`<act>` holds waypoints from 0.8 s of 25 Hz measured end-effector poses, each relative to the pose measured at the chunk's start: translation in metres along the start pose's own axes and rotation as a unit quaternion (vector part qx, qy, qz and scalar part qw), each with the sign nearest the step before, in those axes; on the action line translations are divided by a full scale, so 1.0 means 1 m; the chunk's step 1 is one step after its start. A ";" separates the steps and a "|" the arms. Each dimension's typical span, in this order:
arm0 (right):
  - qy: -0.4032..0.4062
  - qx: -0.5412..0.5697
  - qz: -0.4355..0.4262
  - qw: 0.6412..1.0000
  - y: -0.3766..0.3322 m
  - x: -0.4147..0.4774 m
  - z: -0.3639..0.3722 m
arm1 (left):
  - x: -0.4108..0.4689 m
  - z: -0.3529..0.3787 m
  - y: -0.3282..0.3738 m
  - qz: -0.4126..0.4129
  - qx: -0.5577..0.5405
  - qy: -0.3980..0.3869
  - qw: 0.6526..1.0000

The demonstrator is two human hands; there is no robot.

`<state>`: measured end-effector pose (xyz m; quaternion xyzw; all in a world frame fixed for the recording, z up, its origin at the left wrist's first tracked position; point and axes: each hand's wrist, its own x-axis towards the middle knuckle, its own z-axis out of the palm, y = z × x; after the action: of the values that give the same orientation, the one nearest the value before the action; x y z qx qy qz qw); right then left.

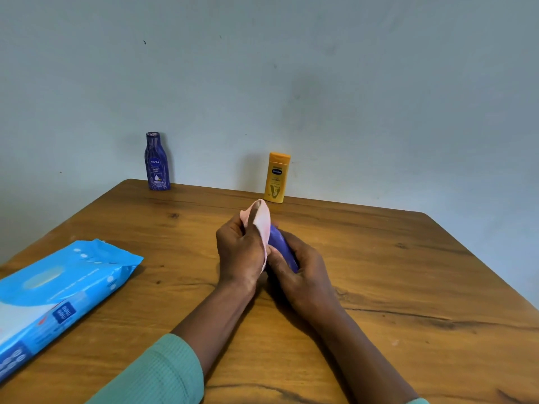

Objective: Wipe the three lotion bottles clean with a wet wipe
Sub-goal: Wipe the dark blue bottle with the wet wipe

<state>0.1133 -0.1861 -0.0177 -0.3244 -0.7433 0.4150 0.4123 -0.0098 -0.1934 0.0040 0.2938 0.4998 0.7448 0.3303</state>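
Just in front of the yellow bottle (277,177), your right grip (303,272) curls round a blue bottle (281,249) while your left grip (242,252) pinches the wet wipe (261,225) against it. The yellow bottle and the Nivea bottle (157,161), well to its left, stand unhandled; I'd judge two remain.

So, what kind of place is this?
Likely a plain room in a home: a wooden table by a bare painted wall, with a blue lotion bottle, a yellow lotion bottle and a pack of wet wipes on it.
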 end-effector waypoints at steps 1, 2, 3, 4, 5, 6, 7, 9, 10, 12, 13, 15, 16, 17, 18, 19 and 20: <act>0.009 -0.029 -0.015 0.999 0.000 0.000 0.003 | 0.000 0.000 0.000 0.026 0.024 0.010 0.999; 0.020 -0.047 -0.029 0.998 0.001 0.001 0.004 | -0.002 0.000 0.000 0.042 0.041 0.011 0.998; 0.030 -0.053 -0.040 0.997 0.002 0.001 0.003 | -0.003 0.002 0.001 0.046 0.045 0.004 0.998; 0.033 -0.045 -0.043 0.998 0.002 0.001 0.002 | -0.003 0.003 0.002 0.037 0.035 -0.001 0.999; 0.033 -0.024 -0.037 0.998 0.002 0.001 0.001 | -0.005 0.004 0.004 0.026 0.021 -0.005 0.999; 0.030 0.003 -0.029 0.999 0.000 0.001 -0.001 | -0.006 0.004 0.006 0.023 0.012 -0.010 1.000; 0.027 0.032 -0.023 0.999 -0.001 0.001 -0.002 | -0.008 0.004 0.008 0.033 0.012 -0.023 0.999; 0.027 0.063 -0.026 0.997 0.000 0.002 -0.004 | -0.011 0.003 0.005 0.085 0.073 -0.072 0.991; 0.029 0.062 -0.025 0.997 0.001 0.002 -0.004 | -0.014 0.003 0.005 0.109 0.125 -0.091 0.982; 0.031 0.025 -0.027 0.999 0.005 0.003 -0.005 | -0.014 0.005 0.003 0.155 0.204 -0.078 0.963; 0.031 -0.001 -0.036 0.999 0.006 0.003 -0.004 | -0.014 0.005 0.003 0.173 0.216 -0.053 0.959; 0.023 -0.016 -0.048 0.998 0.005 0.003 0.001 | -0.009 0.002 -0.001 0.204 0.205 -0.010 0.957; 0.017 -0.003 -0.044 0.999 0.004 0.002 0.003 | -0.007 -0.001 -0.002 0.212 0.198 -0.010 0.957; 0.011 0.015 -0.038 0.999 0.003 0.002 0.004 | -0.005 -0.004 -0.004 0.219 0.191 -0.020 0.957; 0.010 0.037 -0.030 0.999 0.002 0.002 0.003 | -0.004 -0.007 -0.006 0.222 0.183 -0.038 0.957; 0.011 0.068 -0.021 0.997 0.001 0.001 0.002 | -0.005 -0.006 -0.005 0.229 0.179 -0.064 0.955; 0.018 0.107 -0.016 0.994 0.001 0.001 0.001 | -0.008 -0.004 -0.003 0.238 0.179 -0.090 0.951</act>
<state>0.1123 -0.1853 -0.0183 -0.2740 -0.6924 0.4796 0.4642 -0.0075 -0.2015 -0.0013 0.5239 0.5089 0.6706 0.1293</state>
